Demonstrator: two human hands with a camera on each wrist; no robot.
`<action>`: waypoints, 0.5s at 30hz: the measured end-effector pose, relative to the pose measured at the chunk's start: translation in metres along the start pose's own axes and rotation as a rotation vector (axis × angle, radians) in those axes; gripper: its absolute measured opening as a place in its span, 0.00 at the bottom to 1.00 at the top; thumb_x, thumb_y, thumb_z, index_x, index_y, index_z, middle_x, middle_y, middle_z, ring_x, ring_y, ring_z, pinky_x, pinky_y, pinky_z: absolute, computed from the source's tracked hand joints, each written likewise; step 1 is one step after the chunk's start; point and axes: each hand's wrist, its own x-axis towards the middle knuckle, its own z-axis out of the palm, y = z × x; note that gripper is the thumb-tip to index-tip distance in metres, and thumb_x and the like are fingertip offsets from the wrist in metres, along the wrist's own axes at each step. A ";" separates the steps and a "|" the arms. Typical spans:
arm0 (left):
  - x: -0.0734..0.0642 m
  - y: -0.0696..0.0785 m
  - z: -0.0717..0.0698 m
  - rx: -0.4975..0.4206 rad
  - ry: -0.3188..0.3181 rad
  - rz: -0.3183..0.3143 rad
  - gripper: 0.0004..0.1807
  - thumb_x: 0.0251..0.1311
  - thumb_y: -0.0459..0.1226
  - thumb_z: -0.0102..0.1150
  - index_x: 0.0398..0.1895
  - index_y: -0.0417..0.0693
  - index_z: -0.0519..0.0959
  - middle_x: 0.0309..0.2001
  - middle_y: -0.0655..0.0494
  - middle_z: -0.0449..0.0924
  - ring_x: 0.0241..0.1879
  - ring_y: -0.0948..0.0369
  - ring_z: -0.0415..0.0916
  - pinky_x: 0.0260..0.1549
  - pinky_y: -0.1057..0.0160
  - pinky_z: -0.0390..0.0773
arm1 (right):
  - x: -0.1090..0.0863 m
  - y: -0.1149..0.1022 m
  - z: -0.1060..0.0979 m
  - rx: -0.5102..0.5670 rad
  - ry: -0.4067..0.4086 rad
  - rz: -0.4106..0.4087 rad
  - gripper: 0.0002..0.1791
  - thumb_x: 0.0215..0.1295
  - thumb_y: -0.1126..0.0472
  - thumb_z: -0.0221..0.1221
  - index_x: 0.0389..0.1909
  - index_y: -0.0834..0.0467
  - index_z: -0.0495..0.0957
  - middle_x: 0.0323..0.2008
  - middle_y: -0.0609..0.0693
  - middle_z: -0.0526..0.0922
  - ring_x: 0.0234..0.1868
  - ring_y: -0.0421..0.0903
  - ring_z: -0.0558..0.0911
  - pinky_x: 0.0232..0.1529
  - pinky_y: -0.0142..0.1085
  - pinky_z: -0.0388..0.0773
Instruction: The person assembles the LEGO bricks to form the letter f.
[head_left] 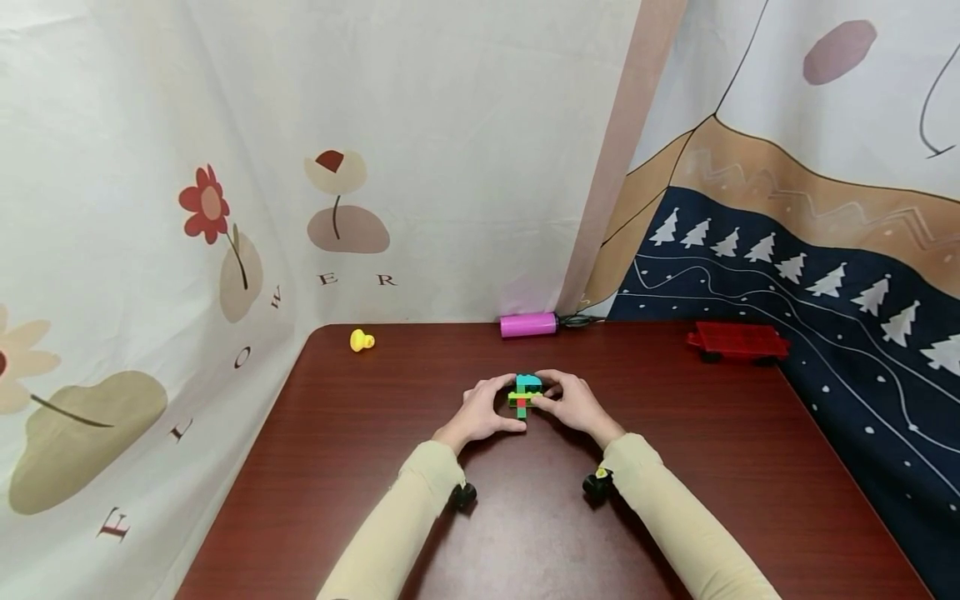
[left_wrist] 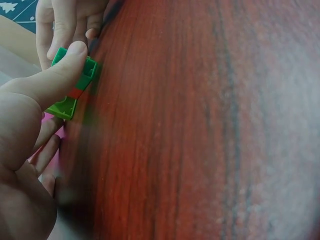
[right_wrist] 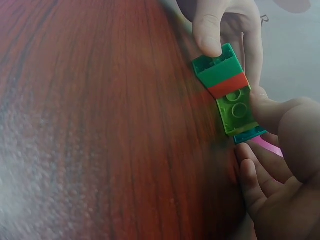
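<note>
A small build of toy building bricks [head_left: 521, 403] is between my two hands above the table, with teal, lime, red and green parts. My left hand [head_left: 480, 410] holds it from the left; in the left wrist view its thumb [left_wrist: 70, 65] lies on the hollow end of the green brick. On the other side, my right hand [head_left: 573, 404] grips it, thumb against the lime brick [right_wrist: 240, 115] and fingers near the teal brick [right_wrist: 250, 134]. The open undersides of the green and lime bricks show in the right wrist view. My fingers hide part of the build.
Along the back of the brown table [head_left: 360, 467] lie a small yellow toy piece [head_left: 362, 340] at left and a pink cylinder [head_left: 528, 325] with a dark end. A red toy wagon [head_left: 738, 342] stands at the back right. Printed curtains [head_left: 465, 125] hang behind.
</note>
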 end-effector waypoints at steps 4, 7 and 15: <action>0.002 0.001 0.001 0.008 0.008 -0.002 0.52 0.53 0.52 0.82 0.79 0.48 0.67 0.73 0.52 0.73 0.72 0.48 0.65 0.66 0.39 0.58 | 0.000 0.001 -0.003 0.010 -0.005 0.012 0.27 0.68 0.59 0.71 0.66 0.61 0.78 0.60 0.59 0.84 0.46 0.47 0.87 0.51 0.45 0.84; 0.002 0.002 0.001 0.008 0.010 -0.003 0.52 0.53 0.52 0.82 0.78 0.48 0.67 0.73 0.52 0.73 0.73 0.48 0.65 0.66 0.39 0.59 | 0.000 0.001 -0.006 0.024 -0.018 0.030 0.28 0.69 0.57 0.71 0.67 0.60 0.78 0.62 0.58 0.84 0.46 0.47 0.87 0.52 0.45 0.83; -0.002 -0.004 -0.013 -0.040 -0.033 -0.010 0.55 0.53 0.52 0.82 0.80 0.43 0.63 0.74 0.49 0.71 0.75 0.48 0.64 0.74 0.42 0.60 | -0.005 0.007 -0.018 -0.093 0.021 -0.023 0.31 0.71 0.56 0.69 0.70 0.61 0.74 0.61 0.59 0.83 0.50 0.51 0.85 0.55 0.49 0.82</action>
